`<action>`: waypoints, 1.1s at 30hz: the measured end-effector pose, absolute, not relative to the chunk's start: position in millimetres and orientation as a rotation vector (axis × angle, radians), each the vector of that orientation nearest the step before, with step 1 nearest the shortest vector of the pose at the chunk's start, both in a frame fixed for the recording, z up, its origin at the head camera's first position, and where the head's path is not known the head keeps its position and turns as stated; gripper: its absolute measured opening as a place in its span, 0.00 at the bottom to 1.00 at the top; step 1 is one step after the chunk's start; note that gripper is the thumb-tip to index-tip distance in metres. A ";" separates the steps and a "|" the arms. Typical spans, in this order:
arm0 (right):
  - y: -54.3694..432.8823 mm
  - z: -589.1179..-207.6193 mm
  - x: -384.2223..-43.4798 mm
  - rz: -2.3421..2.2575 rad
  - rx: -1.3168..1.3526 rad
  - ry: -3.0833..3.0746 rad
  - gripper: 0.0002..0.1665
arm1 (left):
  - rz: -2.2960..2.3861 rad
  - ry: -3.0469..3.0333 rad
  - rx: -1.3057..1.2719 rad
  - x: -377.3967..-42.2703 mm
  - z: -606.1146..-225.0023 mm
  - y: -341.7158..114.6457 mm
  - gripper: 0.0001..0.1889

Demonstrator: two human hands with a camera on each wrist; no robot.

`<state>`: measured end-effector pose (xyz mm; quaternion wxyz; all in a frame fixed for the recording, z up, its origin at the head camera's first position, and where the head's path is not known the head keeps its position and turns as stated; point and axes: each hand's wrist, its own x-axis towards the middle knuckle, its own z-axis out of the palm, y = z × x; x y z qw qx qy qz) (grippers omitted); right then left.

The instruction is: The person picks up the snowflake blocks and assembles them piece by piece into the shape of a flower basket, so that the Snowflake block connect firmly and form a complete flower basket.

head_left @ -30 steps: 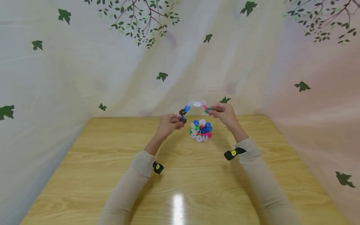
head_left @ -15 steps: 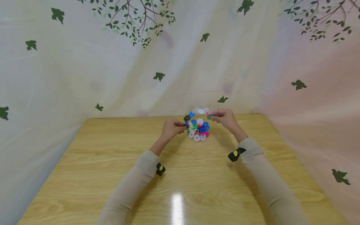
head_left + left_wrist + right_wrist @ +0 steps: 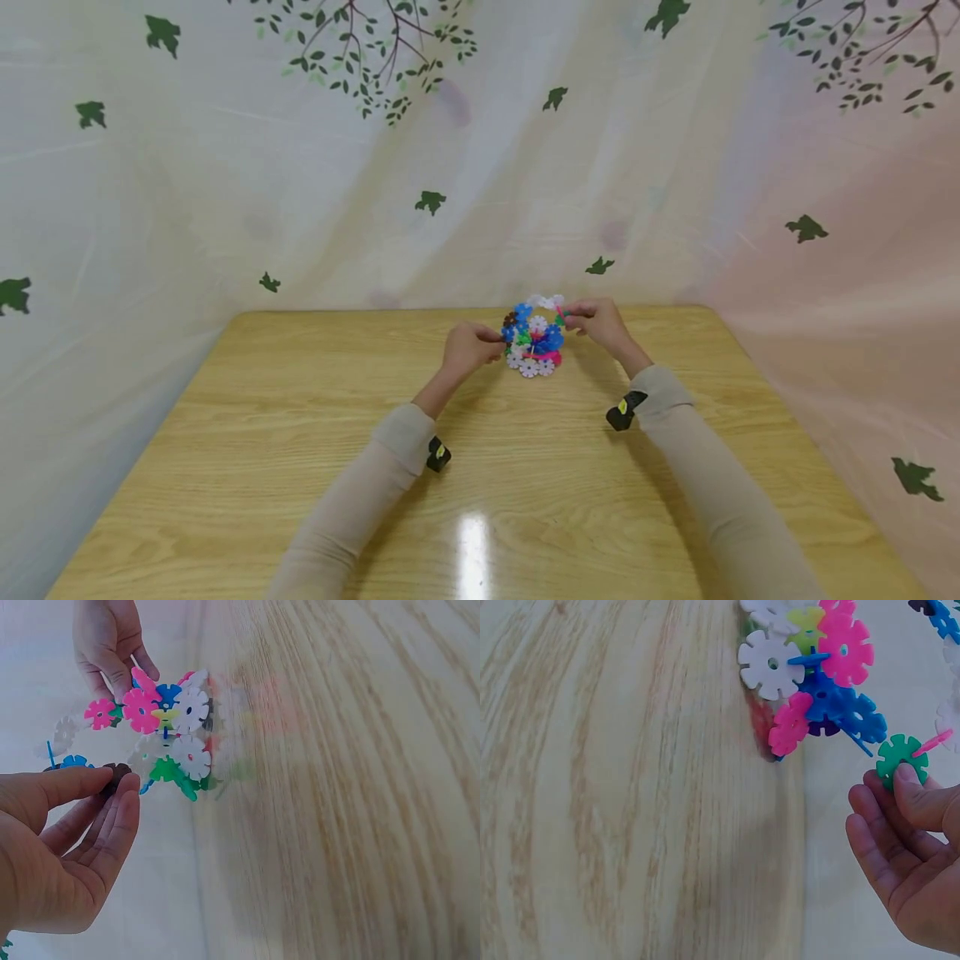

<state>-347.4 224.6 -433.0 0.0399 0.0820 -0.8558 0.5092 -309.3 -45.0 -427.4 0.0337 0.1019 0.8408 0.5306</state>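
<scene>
An arched chain of notched plastic snowflake discs [image 3: 546,302] in white, blue, brown, pink and green spans between both hands. My left hand [image 3: 467,348] pinches the brown disc [image 3: 116,778] at one end between thumb and fingers. At the other end, my right hand [image 3: 600,323] pinches a green disc [image 3: 900,754] joined to a small pink one. Between the hands a rounded cluster of linked snowflake discs [image 3: 530,367], mostly white, blue, pink and green, stands on the table. In the head view the chain arches behind and above it, and its brown end overlaps the cluster's left side.
The wooden table [image 3: 300,433] reaches back to a pale curtain [image 3: 337,192] printed with leaves and branches. Both hands work close to the table's far edge. Each sleeve cuff carries a black wrist camera, one on the left [image 3: 438,455] and one on the right [image 3: 624,412].
Both hands have lowered the chain, bringing it down toward the cluster. My left hand has come in to the right, so the two hands stand closer together. Both grips are kept.
</scene>
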 end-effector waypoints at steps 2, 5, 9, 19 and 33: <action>224.7 -434.7 -348.0 1.563 0.238 -2.619 0.14 | 1.643 2.581 0.317 -308.9 -427.3 -44.3 0.08; 225.0 -436.9 -348.4 1.570 0.226 -2.616 0.14 | 1.660 2.572 0.311 -308.2 -426.7 -43.0 0.08; 225.8 -439.3 -348.3 1.583 0.222 -2.622 0.15 | 1.681 2.558 0.291 -308.1 -427.4 -41.9 0.08; 228.1 -441.0 -343.7 1.584 0.232 -2.651 0.17 | 1.827 2.391 0.263 -315.5 -432.8 -46.9 0.08; 226.9 -441.3 -338.0 1.625 0.267 -2.652 0.15 | 1.926 2.324 0.123 -327.2 -436.0 -50.5 0.11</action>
